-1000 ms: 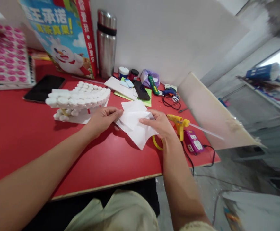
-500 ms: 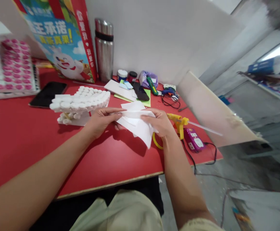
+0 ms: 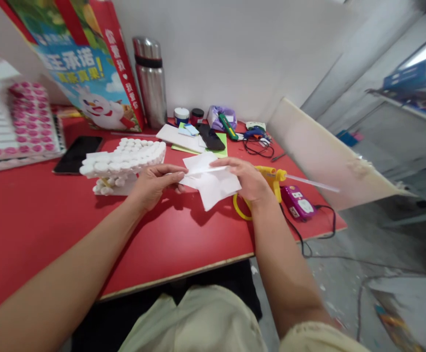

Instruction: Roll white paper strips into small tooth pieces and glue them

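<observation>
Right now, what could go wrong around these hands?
The white paper, held between the left hand and right hand, might tear if pulled.

The right hand looks close to the yellow glue gun and could bump it; whether the gun is hot cannot be seen.

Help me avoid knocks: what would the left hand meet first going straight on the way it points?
The left hand holds the paper; beyond that, it would likely meet the right hand first, though depth is unclear.
</observation>
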Tool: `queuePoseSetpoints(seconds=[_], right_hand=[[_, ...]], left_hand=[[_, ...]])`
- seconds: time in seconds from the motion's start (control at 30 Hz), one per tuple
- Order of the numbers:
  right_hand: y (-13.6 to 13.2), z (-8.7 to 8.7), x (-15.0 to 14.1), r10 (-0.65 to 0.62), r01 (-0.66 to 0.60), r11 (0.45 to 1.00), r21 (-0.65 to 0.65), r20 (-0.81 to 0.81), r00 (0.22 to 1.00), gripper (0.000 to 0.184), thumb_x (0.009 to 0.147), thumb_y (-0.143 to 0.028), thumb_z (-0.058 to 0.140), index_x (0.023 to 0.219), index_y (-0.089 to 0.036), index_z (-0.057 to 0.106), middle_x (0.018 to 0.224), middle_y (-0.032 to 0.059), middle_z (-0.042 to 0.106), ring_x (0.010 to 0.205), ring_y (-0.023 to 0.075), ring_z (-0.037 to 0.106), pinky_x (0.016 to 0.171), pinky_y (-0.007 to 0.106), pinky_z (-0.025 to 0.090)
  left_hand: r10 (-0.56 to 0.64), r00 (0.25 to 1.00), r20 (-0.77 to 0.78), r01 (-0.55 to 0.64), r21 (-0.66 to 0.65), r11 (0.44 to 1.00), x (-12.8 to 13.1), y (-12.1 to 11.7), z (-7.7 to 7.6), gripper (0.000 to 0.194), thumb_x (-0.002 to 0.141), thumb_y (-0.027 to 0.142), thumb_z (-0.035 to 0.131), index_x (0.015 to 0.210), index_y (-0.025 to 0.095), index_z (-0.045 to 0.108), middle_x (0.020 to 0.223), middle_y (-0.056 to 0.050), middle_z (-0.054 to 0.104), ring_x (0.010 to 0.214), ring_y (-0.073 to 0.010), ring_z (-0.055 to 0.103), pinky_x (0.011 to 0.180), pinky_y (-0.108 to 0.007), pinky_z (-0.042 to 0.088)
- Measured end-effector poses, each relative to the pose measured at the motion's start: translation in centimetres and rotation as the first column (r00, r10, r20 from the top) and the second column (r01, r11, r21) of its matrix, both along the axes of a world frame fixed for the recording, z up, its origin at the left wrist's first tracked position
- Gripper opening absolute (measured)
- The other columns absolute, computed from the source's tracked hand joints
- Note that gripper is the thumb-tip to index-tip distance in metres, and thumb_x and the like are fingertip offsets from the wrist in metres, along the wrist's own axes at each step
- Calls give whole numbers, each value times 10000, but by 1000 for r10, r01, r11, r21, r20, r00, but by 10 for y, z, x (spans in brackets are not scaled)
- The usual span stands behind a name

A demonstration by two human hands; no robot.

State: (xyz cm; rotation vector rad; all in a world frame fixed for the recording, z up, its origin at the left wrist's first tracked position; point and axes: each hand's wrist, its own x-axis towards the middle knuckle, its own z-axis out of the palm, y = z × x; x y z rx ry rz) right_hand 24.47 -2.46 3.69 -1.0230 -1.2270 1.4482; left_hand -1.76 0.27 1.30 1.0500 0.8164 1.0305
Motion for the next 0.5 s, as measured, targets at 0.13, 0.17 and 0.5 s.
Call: queuePoseSetpoints(seconds=[0.13, 0.17, 0.5], right_hand=[[4, -1, -1, -30, 34, 990, -139, 29, 999, 510, 840, -582, 750, 1148, -178, 805, 890, 83, 780, 684, 170, 666, 572, 262, 500], [4, -1, -2, -41, 51, 986, -160, 69, 997, 497, 825, -576, 782, 1117, -174, 813, 878, 82, 782, 687, 171, 675, 578, 262, 510], [4, -7, 2, 1, 34, 994, -103, 323, 946, 315, 631, -330, 930, 856, -153, 799, 728, 17, 747, 574, 119, 627, 525, 228, 451]], left_hand=[[-59, 996, -60, 61, 36, 997, -2, -2, 0, 434, 724, 290, 927, 1112, 124, 826, 634, -42, 745, 548, -153, 697, 567, -244, 570], [-73, 994, -80, 76, 37, 996, -3, -2, 0, 483, 726, 292, 925, 1163, 121, 813, 642, -42, 748, 554, -157, 702, 569, -247, 571], [-205, 895, -397, 220, -9, 976, -3, 1, -1, 499, 809, 360, 838, 1215, 78, 772, 669, -122, 778, 555, -177, 729, 419, -171, 400]])
